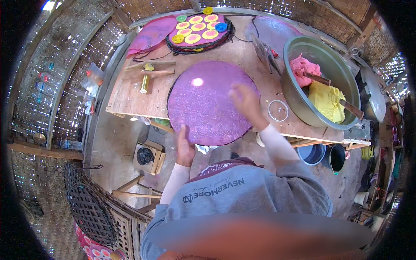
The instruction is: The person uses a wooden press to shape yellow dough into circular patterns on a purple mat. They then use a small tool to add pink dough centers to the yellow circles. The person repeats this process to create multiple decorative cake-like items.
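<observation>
Evidently, the work in hand centres on the round tray point(208, 108), whose purple surface lies face up at the middle of the worktop point(143, 102), its near edge projecting past the worktop's front edge. The left hand point(185, 149) holds the near-left rim, thumb uppermost; its other fingers are largely hidden. The right hand point(248, 104) is over the tray's right side, blurred, so whether its fingers are spread or drawn together, and whether they touch the surface, cannot be told.

The step looks like smoothing or wiping the purple surface. To do it well, the left hand should keep the rim steady, since an overhanging edge could tip under pressure. The right hand would do best with light, even strokes from the middle outward, covering the whole disc up to the rim and catching any fold or crumb. Fingers should stay clear of the basin point(288, 86), just to the right, with its pink mass point(303, 67) and yellow mass point(327, 104).

As for writing, the grey shirt point(260, 190) carries 1 line of dark capitals, with smaller script and an emblem beside it, all upside down in this view. The golden cylinder point(144, 84) at the left shows no legible label.
</observation>
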The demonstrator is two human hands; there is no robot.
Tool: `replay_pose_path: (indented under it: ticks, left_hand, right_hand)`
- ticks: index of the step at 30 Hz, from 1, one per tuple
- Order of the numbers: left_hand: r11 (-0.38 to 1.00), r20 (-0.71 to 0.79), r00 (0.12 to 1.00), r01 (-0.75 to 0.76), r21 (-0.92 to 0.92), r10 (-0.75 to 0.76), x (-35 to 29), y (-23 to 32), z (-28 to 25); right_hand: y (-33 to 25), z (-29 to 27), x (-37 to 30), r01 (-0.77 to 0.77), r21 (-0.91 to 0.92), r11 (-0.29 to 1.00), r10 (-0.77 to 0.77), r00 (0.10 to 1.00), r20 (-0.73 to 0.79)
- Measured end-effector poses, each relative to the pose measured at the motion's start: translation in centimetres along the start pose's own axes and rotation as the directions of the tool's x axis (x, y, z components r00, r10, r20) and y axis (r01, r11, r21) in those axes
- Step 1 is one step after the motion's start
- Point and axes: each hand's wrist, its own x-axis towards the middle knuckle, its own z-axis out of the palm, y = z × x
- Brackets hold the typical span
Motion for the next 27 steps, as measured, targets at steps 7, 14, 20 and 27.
replay_pose_path:
  ticks: [7,14,20,27]
  left_hand:
    - [0.854,-0.229,0.906,-0.214,0.473,0.354,0.8,-0.3,-0.3]
    - [0.796,-0.074,0.923,-0.282,0.536,0.377,5.0,5.2,0.3]
    - [0.498,0.067,0.966,-0.186,0.847,0.248,13.2,7.8,-0.6]
    - [-0.434,0.330,0.895,-0.180,0.883,0.301,16.0,8.3,-0.7]
  right_hand:
    - [10.1,-2.4,3.2,-0.433,-0.207,0.877,0.463,0.878,0.124]
    - [9.4,-3.4,2.0,-0.527,-0.062,0.848,0.529,0.830,0.175]
    - [7.3,-5.2,1.0,-0.544,-0.153,0.825,0.556,0.830,0.046]
    - [7.3,-4.0,-1.5,-0.519,-0.360,0.775,0.548,0.836,-0.027]
